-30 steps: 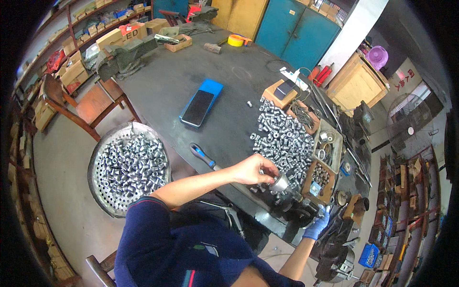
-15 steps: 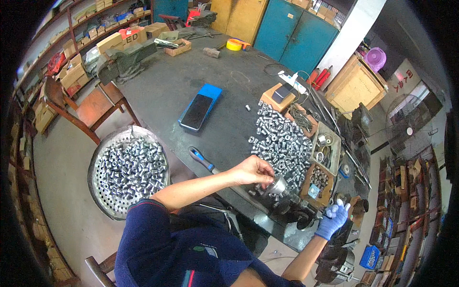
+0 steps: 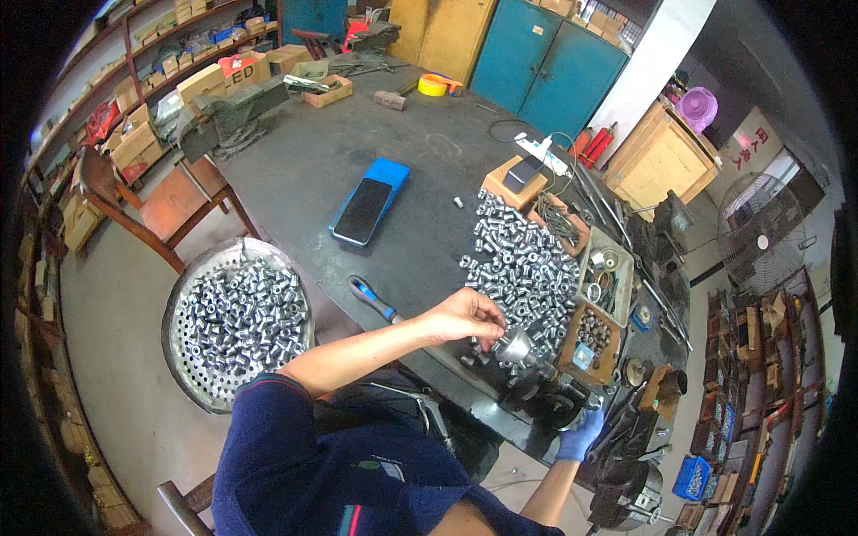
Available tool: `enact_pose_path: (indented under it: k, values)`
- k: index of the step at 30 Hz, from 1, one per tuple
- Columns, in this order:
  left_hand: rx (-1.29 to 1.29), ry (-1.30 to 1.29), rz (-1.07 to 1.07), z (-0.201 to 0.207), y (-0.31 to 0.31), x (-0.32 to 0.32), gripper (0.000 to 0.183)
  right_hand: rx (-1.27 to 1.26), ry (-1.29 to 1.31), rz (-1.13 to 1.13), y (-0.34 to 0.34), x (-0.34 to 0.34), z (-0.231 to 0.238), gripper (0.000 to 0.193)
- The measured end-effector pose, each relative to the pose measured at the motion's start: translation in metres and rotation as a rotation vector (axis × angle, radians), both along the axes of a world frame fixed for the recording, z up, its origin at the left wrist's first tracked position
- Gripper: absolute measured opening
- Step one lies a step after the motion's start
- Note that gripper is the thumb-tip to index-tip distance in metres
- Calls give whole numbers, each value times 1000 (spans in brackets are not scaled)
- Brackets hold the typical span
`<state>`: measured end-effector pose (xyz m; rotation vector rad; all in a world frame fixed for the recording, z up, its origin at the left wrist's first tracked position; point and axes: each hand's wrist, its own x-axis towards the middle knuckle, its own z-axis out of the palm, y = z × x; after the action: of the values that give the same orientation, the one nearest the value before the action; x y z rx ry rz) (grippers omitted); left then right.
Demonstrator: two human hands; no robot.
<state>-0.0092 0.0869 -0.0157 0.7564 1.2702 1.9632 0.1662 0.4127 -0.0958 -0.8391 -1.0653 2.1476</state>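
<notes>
My bare left hand (image 3: 471, 316) has thumb and fingers pinched together at the front of a metal chuck (image 3: 514, 346). Whatever lies between the fingertips is too small and hidden to make out. The chuck belongs to a dark bench machine (image 3: 534, 382) at the table's near edge. On the machine's right, my right hand (image 3: 580, 436) in a blue glove is curled beside a metal lever end (image 3: 593, 404); its grip is partly hidden. A large heap of short metal fittings (image 3: 523, 259) lies just beyond my left hand.
A perforated metal basin (image 3: 185, 308) holding more fittings stands left of the table. On the tabletop lie a phone on a blue case (image 3: 367, 207) and a blue-handled file (image 3: 371, 297). Right of the heap are a parts tray (image 3: 617, 295) and a small wooden box (image 3: 572, 364).
My gloved right hand has swung down and left, toward me, its fingers now more curled. My left hand stays pinched at the chuck. The whole view has shifted slightly.
</notes>
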Motion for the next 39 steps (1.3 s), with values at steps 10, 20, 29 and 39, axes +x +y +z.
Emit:
enact_pose_path:
  k: [10,20,29,39]
  values:
    - [-461,211,434,11,-142,13,21,189,498,180,11,-15,90,38]
    - [-1681,777,848,-4,-246,58,17,74,303,212,-18,57,35,35]
    - [-810,1209,183,-39,-14,29,19,-9,202,139,10,2,-18,29]
    - [-792,1389,-7,-61,7,10,18,-29,274,294,11,17,-21,37]
